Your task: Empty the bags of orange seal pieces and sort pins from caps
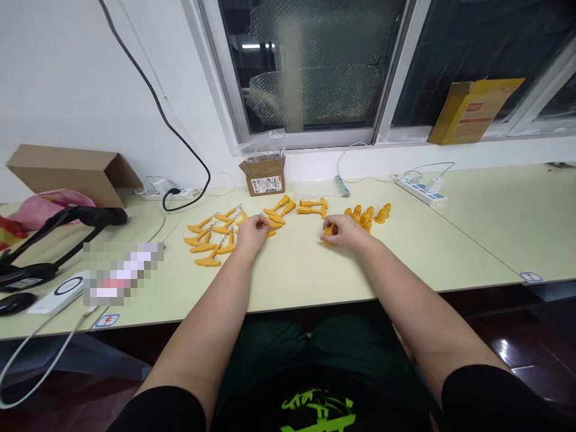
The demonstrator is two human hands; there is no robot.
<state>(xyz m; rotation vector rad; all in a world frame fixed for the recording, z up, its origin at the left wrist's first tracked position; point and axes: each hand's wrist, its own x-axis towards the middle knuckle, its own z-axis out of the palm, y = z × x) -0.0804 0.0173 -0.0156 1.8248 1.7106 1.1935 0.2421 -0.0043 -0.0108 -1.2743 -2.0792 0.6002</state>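
My left hand (pixel 251 235) is among the yellow corkscrews, its fingers curled together; what they grip is hidden. Loose corkscrews (pixel 207 259) with T-shaped handles and bare metal spirals lie to its left. Just beyond its fingertips lie several corkscrews with yellow sleeves (pixel 284 210) over their spirals. My right hand (pixel 348 231) closes its fingers around a yellow cone-shaped sleeve (pixel 329 234) at the tabletop. Several more sleeves (pixel 383 213) stand behind and right of that hand. Two sleeved corkscrews (pixel 312 207) lie between the hands, farther back.
A small open cardboard box (pixel 266 179) stands against the wall, with a clear plastic bag (pixel 321 189) beside it. Power strips (pixel 422 191) and cables lie along the back. At left are a larger box (pixel 67 171), a black headset-like frame (pixel 58 264) and a black mouse (pixel 17 303).
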